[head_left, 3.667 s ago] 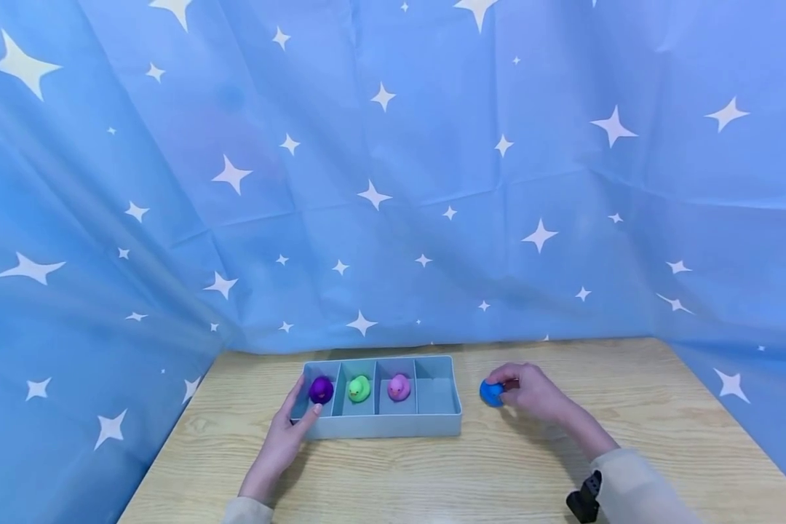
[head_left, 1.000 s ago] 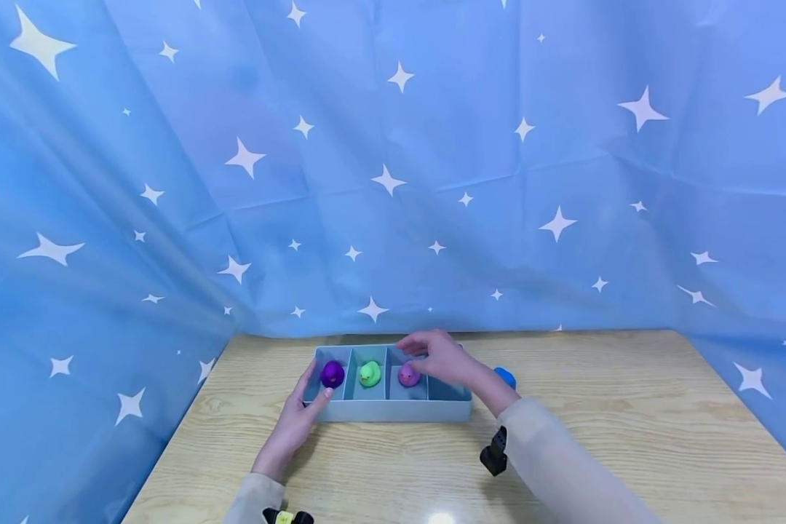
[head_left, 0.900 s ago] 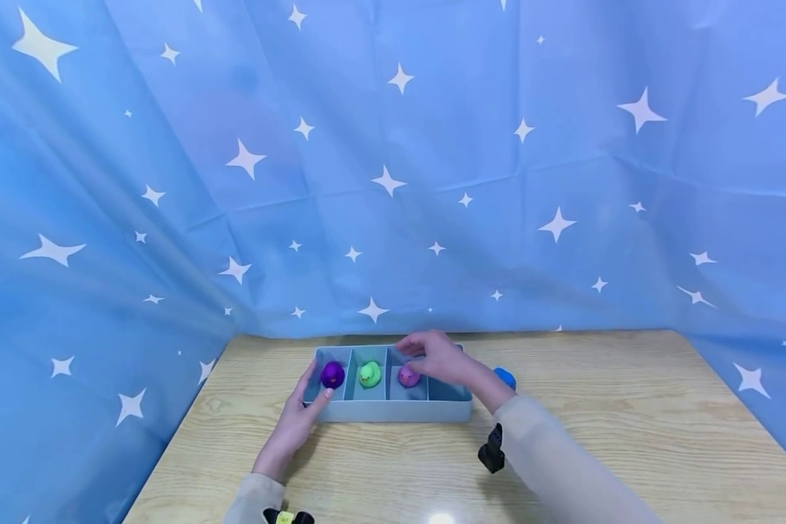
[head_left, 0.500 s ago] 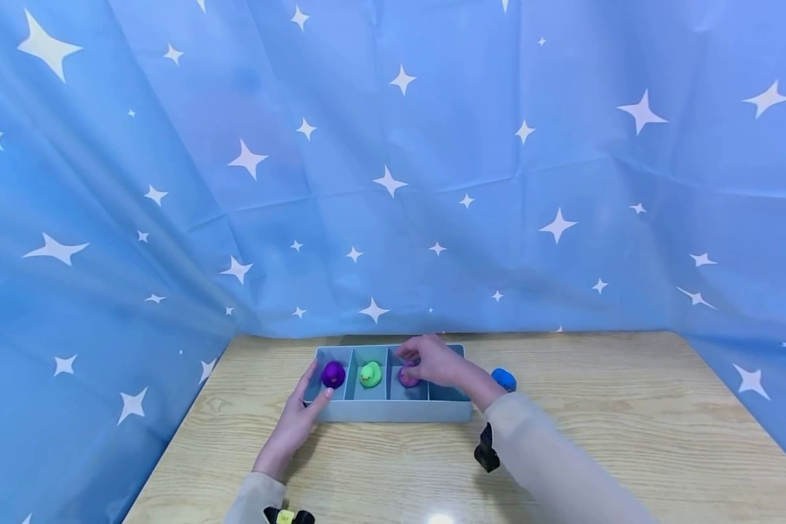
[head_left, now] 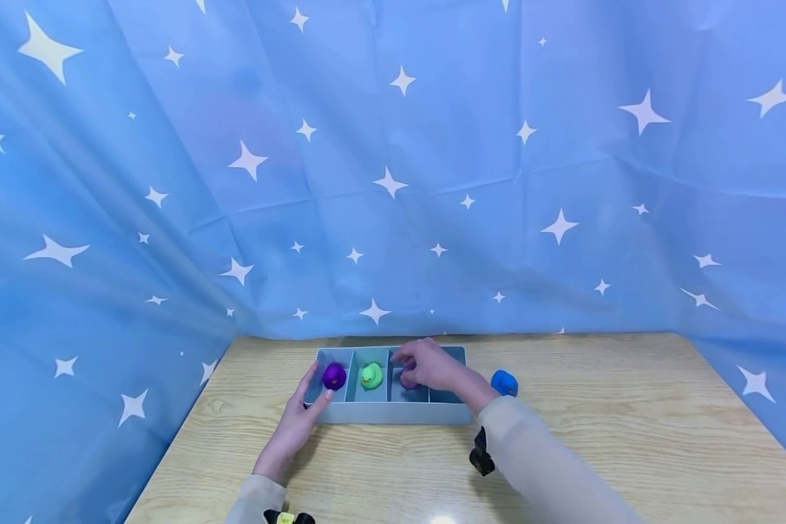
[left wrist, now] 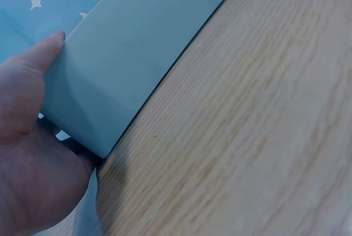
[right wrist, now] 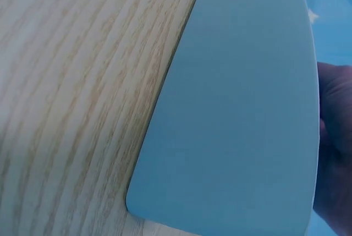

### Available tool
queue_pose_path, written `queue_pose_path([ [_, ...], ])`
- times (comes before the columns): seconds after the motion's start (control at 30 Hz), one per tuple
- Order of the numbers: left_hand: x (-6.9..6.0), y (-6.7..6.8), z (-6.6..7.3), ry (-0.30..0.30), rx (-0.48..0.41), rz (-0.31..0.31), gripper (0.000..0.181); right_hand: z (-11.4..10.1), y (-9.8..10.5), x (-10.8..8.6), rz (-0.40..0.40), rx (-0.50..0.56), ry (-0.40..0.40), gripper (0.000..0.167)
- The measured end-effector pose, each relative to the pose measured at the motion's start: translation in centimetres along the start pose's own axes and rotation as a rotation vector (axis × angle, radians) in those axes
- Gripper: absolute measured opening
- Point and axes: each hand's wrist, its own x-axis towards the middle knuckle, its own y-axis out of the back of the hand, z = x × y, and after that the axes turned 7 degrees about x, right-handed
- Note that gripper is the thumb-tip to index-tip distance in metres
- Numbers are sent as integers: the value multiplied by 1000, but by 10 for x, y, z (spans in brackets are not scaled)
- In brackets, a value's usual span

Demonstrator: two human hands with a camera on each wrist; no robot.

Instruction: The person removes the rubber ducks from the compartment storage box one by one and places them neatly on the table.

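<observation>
My left hand [head_left: 295, 422] holds the left end of a grey-blue divided box [head_left: 393, 415], thumb on the front rim, other fingers at the end wall. Inside, from left, sit a purple rubber duck [head_left: 333, 376], a green rubber duck [head_left: 371, 375] and a pink rubber duck [head_left: 410, 383], one per compartment. My right hand [head_left: 432, 366] reaches into the third compartment, thumb and fingers bent about the pink duck and covering most of it. Whether they grip it I cannot tell. In the right wrist view, the box wall [right wrist: 231, 115] hides my right fingertips.
A blue rubber duck [head_left: 504, 383] stands on the wooden table [head_left: 393, 473] just right of the box. Behind the table hangs a blue cloth [head_left: 393, 218] with white stars. The rightmost compartment is partly covered by my right hand.
My right hand has left the blue duck, crossed to the pink duck's compartment and lowered over that duck. The blue duck stays on the table. My left hand keeps its hold on the box.
</observation>
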Motion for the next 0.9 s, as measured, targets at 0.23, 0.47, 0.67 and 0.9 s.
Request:
queue_pose_path([
  [0.23,-1,1,0,-11,2,7,72,1,-1,5,-14,-28,20,39],
  [0.47,-2,0,3,-22,-14,4,72,2,2,7,-66,-118,91,31],
  [0.67,-2,0,4,-18,-13,5,71,0,4,6,-112,-276,159,30],
  [0.9,-1,0,1,-19,-11,4,71,1,4,7,-146,-324,180,28],
])
